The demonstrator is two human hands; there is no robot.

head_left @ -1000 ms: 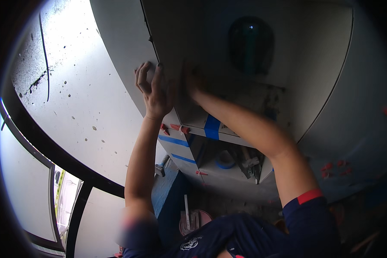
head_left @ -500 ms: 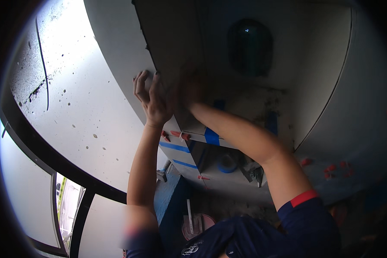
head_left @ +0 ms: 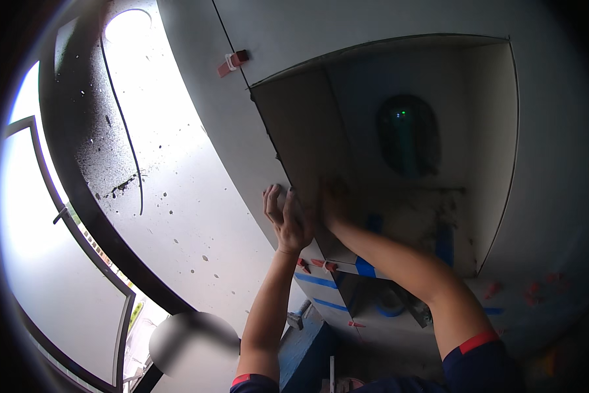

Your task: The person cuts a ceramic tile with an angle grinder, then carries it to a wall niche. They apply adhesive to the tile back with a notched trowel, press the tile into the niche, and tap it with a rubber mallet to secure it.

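Observation:
Both my hands are at the left edge of a recessed niche in a pale tiled wall. My left hand (head_left: 288,219) rests on the wall face beside that edge, its fingers bent and spread apart. Inside the niche, my right hand (head_left: 332,202) reaches toward the dark left side panel (head_left: 301,124). Deep shadow hides most of its fingers. Just below the hands, red tile-levelling wedges (head_left: 324,265) sit along the lower edge, next to strips of blue tape (head_left: 365,267).
A dark oval opening (head_left: 409,137) with a small green light is at the niche's back. Another red wedge (head_left: 233,63) sticks out of the upper joint. Below are a second recess with a blue tape roll (head_left: 391,303), a hammer-like tool (head_left: 296,320) and a blue ledge (head_left: 311,354). Windows (head_left: 72,262) line the left.
The view has shifted up and left, so more of the niche's top and the upper red wedge shows. Both hands stay at the same edge; my right hand is less blurred.

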